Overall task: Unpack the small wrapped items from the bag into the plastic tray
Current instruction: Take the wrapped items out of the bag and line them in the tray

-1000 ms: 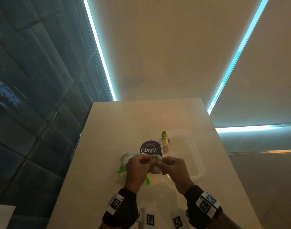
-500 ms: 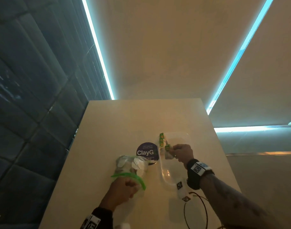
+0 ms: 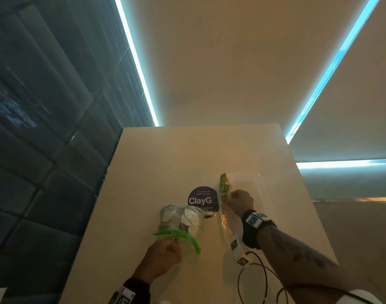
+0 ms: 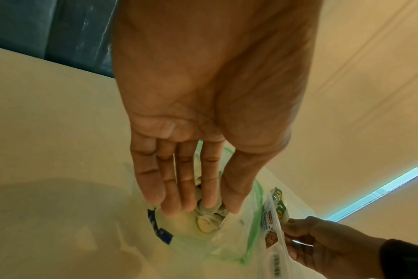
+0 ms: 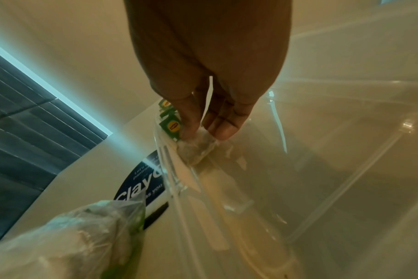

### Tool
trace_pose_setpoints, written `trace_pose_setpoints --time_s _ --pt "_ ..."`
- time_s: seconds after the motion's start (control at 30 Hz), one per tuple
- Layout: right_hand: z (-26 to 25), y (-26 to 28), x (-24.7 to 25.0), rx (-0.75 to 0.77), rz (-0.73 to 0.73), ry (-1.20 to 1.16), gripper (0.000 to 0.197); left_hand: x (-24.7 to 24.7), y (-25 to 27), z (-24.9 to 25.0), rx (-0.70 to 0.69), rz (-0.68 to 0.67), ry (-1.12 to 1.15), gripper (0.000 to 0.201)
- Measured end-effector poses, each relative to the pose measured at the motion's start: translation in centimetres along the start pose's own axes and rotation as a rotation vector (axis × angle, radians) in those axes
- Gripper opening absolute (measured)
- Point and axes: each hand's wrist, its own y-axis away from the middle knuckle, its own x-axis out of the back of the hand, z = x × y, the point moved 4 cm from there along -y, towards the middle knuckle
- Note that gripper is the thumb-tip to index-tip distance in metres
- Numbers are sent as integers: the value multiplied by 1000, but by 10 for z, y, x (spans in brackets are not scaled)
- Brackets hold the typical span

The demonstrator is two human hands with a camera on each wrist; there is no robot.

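1. The wrapped item (image 5: pixel 198 149), a small tea bag in a clear wrapper with a green tag, sits just left of centre in the right wrist view. It lies at the left wall of the plastic tray (image 5: pixel 346 169), just below a row of like green-tagged items (image 3: pixel 223 186) that lean on that wall.
2. The right hand (image 3: pixel 241 200), right of centre in the head view, pinches this item between thumb and curled fingertips (image 5: pixel 227 128); it is grasping, not released.
3. The bag (image 3: pixel 181 222), a clear zip bag with a green seal strip, lies lower centre in the head view with more pale wrapped items visible inside. The left hand (image 3: pixel 165 255) is at its mouth. The left wrist view shows straight fingers (image 4: pixel 186 188) reaching in, relaxed and clasping nothing that I can see.
4. To do this step well, I judge the item should be set down against its neighbours and let go only once it touches the tray floor, so that the row stays tidy and nothing tips over the wall.
5. The tray's left wall stands close to the purple round sticker (image 3: pixel 201 199) on the table (image 3: pixel 165 154); the bag's far end is near both.
6. Most of the tray floor, to the right of the hand, looks bare. A black cable (image 3: pixel 253 279) loops at lower right, near the table's near edge, and could snag the wrist on the way back to the bag.
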Motion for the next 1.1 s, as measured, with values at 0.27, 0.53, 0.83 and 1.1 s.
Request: trace_pose_setpoints --time_s 0.27,0.53,0.83,1.1 --pt "-1 -1 -4 -19 2 35 49 -2 0 5 -16 -4 -12 10" --pt "4 -8 -17 103 -22 55 38 0 5 1 -44 9 -38 22" --pt "20 -21 -28 27 -29 110 39 0 6 -7 -17 44 -37 7" --pt "16 1 -10 34 -9 95 62 1 11 -6 -25 82 -22 6"
